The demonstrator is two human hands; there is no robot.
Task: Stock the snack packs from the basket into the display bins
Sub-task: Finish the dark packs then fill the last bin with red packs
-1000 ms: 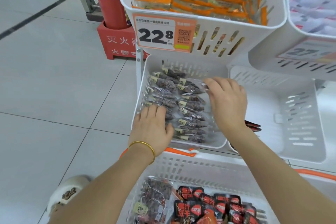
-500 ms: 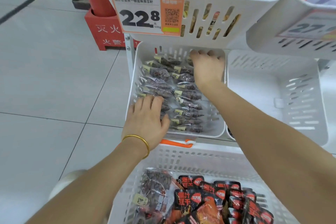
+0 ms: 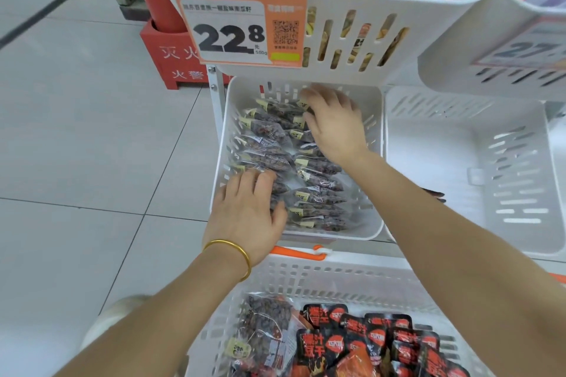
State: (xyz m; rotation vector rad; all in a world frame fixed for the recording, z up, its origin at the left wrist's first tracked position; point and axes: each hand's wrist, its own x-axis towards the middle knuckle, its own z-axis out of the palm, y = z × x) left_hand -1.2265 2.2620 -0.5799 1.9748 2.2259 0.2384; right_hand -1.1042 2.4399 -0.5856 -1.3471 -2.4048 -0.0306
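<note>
We press our left hand (image 3: 245,217) flat, grip wide, on the snack packs (image 3: 318,193) at near-left of the lower display bin (image 3: 337,235). Our right hand (image 3: 333,125) rests on the far packs, spread & a bit blurred; grip wide too. More packs lie in the basket (image 3: 337,272) below.

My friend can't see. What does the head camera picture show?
Two hands rest on clear snack packs lined up in a white display bin, the left hand near its front, the right hand at its back. A white basket below holds more packs.
</note>
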